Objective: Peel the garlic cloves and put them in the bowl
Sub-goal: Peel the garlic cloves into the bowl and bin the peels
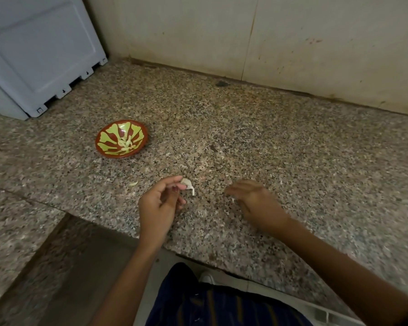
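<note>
My left hand point(160, 203) sits just below the middle of the view, fingers curled, thumb and forefinger pinching a garlic clove point(187, 184) that's got its papery skin on, a loose strip of it hanging off the lower end. The clove's up off the counter point(269, 142) as far as I can see, though it's close. My right hand point(254, 203) is at about 3 o'clock from the left one, well apart from it, palm down over the counter, and it's blurry, so I honestly can't tell whether the fingers have hold of anything. The bowl point(121, 139), red-brown with yellow-green shapes inside, is at roughly 11 o'clock from my left hand, and there's a little heap of peeled cloves point(125, 144) in the bottom. One pale scrap point(133, 183) lies on the counter at 9 o'clock from the clove. A grey plastic box point(43, 55) fills the 10 o'clock corner.
</note>
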